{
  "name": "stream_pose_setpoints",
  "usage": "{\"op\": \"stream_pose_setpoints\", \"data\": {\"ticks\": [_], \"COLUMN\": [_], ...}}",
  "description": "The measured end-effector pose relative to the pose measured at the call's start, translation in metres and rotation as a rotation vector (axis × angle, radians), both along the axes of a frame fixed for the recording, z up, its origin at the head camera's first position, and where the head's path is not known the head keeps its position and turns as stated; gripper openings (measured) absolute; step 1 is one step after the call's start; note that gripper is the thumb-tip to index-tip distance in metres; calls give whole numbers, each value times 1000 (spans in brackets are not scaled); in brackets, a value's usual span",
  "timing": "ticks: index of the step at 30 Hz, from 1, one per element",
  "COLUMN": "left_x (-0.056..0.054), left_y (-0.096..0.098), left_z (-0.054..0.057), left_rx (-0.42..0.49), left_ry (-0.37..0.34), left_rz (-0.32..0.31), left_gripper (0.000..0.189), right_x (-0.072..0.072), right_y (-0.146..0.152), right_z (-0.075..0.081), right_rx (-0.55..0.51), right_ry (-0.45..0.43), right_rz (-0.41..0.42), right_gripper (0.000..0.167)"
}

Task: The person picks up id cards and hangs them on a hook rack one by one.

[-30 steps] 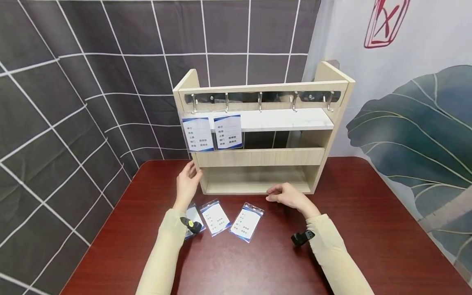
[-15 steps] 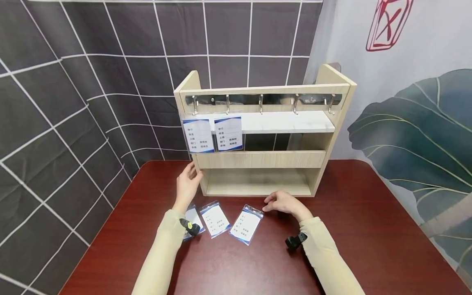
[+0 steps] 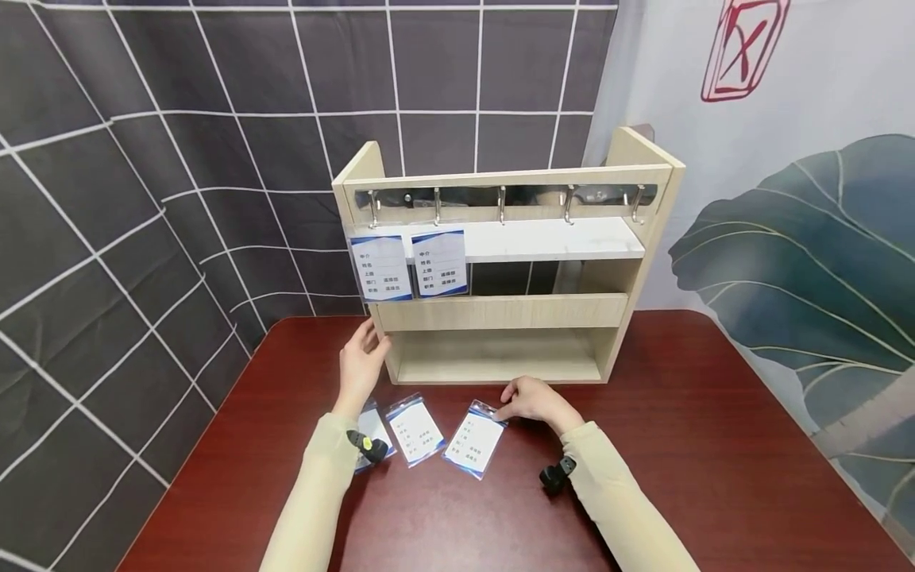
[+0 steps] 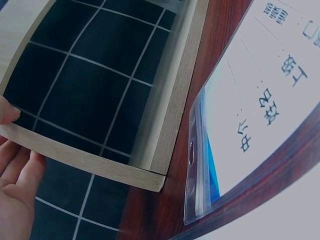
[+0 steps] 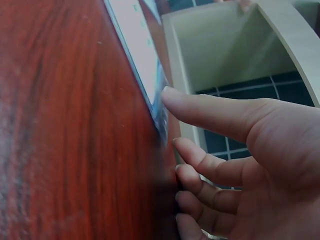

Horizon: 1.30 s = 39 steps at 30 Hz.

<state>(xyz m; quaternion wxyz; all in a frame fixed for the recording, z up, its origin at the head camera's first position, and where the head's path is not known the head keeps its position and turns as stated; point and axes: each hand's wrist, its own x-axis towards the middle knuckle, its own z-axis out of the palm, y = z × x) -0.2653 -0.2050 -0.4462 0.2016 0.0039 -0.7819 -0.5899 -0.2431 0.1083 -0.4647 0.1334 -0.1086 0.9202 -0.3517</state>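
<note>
My left hand (image 3: pixel 360 361) grips the left side panel (image 4: pixel 95 162) of a light wooden rack (image 3: pixel 500 311), thumb inside and fingers outside. My right hand (image 3: pixel 532 399) is at the top edge of the rightmost ID badge (image 3: pixel 472 445), a white card with blue corners in a clear sleeve. In the right wrist view the thumb (image 5: pixel 200 105) overlaps that badge's edge, while the other fingers stay apart from the thumb, close over the table. A middle badge (image 3: pixel 416 430) lies to its left. Another badge (image 3: pixel 369 425) is partly hidden behind the left wrist camera.
Two badges hang at the rack's left, one at the far left (image 3: pixel 382 270) and one beside it (image 3: pixel 440 264). Several metal hooks (image 3: pixel 502 205) line the rack's upper bar. A white shelf (image 3: pixel 550 240) sits behind them. The reddish-brown table (image 3: pixel 457 524) spreads out in front.
My right hand has moved left and slightly toward me, from beside the rack's front edge to the rightmost badge's top. The left hand keeps its grip on the rack's side.
</note>
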Motion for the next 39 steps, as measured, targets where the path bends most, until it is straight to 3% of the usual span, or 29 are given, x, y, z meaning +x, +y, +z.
{"op": "stream_pose_setpoints", "data": {"ticks": [7, 17, 22, 33, 39], "left_x": [-1, -4, -3, 2, 3], "left_y": [-3, -3, -1, 0, 2], "left_z": [1, 7, 9, 2, 2], "left_rx": [2, 8, 15, 24, 22], "left_ry": [-6, 15, 7, -29, -34], "left_rz": [4, -2, 6, -6, -4], "left_gripper": [51, 48, 49, 50, 50], "right_x": [0, 1, 2, 14, 15], "right_y": [-7, -5, -3, -2, 0], "right_z": [4, 5, 9, 11, 12], "right_rx": [74, -5, 6, 131, 127], "right_ry": [26, -40, -51, -30, -45], "right_rz": [37, 96, 132, 156, 148], "right_gripper": [25, 19, 19, 22, 22]}}
